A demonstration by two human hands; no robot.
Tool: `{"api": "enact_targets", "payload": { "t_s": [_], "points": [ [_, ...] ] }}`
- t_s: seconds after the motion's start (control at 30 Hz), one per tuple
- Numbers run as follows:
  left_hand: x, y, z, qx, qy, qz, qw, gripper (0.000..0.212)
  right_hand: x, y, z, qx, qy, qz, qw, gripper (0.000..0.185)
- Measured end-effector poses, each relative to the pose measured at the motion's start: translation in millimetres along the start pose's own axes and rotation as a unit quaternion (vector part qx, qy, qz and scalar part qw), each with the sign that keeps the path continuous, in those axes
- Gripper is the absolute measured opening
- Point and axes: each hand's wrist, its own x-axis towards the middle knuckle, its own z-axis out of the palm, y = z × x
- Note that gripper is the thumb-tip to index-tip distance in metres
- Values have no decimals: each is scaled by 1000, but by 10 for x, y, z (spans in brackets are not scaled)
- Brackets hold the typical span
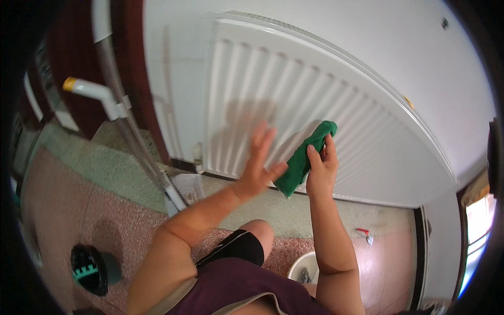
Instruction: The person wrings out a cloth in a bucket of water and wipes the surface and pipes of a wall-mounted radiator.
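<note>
In my right hand (323,165) is a folded green cloth (301,167), pinched between thumb and fingers near its upper end. Its lower end hangs free, close to my left thumb. My left hand (260,169) is blurred, with its fingers apart and nothing in it; whether the thumb touches the cloth I cannot tell. Both hands are in front of a white ribbed panel radiator (354,130) on the wall, and their shadows fall on its left part. A radiator valve (198,157) shows at its lower left corner.
A long-handled dustpan (187,187) and a pole (130,134) stand at the left. On the floor are a black-lined bin (89,269), a white bucket (301,265) beside my leg, and a small red-handled scraper (364,232). A yellow object (409,102) lies on the radiator's top edge.
</note>
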Motion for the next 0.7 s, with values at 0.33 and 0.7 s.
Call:
{"api": "enact_targets", "payload": {
  "t_s": [0.33,0.7],
  "points": [
    [-572,-154,-839,-508,224,-382,739,50,-602,-104,392,-343,-294,-201,869,31],
    [1623,-275,-1784,-197,158,45,967,47,328,-803,107,-516,-63,-396,757,37]
  ]
}}
